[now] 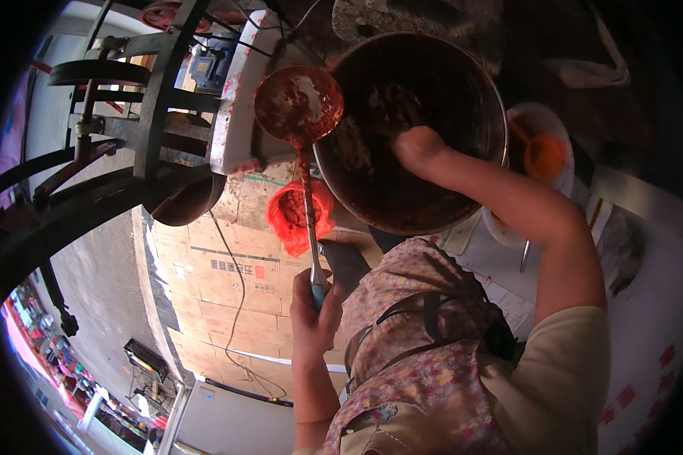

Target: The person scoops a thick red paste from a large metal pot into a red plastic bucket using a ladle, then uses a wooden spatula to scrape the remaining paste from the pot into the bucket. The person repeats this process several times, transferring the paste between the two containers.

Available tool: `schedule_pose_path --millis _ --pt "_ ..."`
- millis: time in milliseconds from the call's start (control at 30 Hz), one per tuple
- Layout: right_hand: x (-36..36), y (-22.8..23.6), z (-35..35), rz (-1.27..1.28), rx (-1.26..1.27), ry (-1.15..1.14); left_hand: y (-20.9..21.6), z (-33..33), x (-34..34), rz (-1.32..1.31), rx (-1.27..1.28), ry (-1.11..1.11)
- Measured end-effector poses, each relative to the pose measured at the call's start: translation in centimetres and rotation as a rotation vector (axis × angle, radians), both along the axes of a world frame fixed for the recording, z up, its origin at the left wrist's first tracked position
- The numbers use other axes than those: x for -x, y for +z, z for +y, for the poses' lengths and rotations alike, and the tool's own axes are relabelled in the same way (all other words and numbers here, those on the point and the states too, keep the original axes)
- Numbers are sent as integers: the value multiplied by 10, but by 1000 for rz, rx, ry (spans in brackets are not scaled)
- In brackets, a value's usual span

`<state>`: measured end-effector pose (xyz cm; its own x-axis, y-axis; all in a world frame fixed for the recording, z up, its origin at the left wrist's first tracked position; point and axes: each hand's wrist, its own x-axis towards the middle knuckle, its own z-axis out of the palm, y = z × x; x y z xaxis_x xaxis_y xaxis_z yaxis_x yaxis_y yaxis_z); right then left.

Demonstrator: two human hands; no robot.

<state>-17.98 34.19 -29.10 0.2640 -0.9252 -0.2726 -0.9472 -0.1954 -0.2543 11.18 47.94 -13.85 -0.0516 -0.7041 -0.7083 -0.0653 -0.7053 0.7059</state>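
Observation:
My left hand (316, 315) is wrapped round the handle end of a long metal ladle (309, 205). The ladle's round bowl, coated in red paste, is raised beside the left rim of a big, deep metal pot (493, 91). Dark red residue covers the pot's inner wall. My right hand (420, 149) reaches over the pot's right rim and down inside it. Its fingers are lost in the dark, so what they touch does not show. Below the ladle's shaft, a red plastic bag (302, 239) stands open with red paste in it.
Flattened cardboard (212, 296) covers the floor at left, with a thin cable (239, 303) across it. A metal machine frame with wheels (159, 98) rises at the upper left. Right of the pot, a white basin (565, 125) holds an orange scoop (544, 157).

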Motion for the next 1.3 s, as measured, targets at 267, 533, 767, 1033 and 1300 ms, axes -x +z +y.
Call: schedule_pose_path --millis 267,533,767,1033,1300 --pt "25 23 -53 61 -228 -124 -7 6 -1 50 45 40" --pt "5 -12 -36 245 -7 252 -16 14 -1 55 2 42" --pt "-23 -34 -73 464 -125 313 -15 10 3 -16 15 19" --pt "-40 -77 -94 382 -95 445 -16 11 8 -32 79 17" --pt "-55 -74 -90 413 -311 357 -14 12 9 8 12 83"
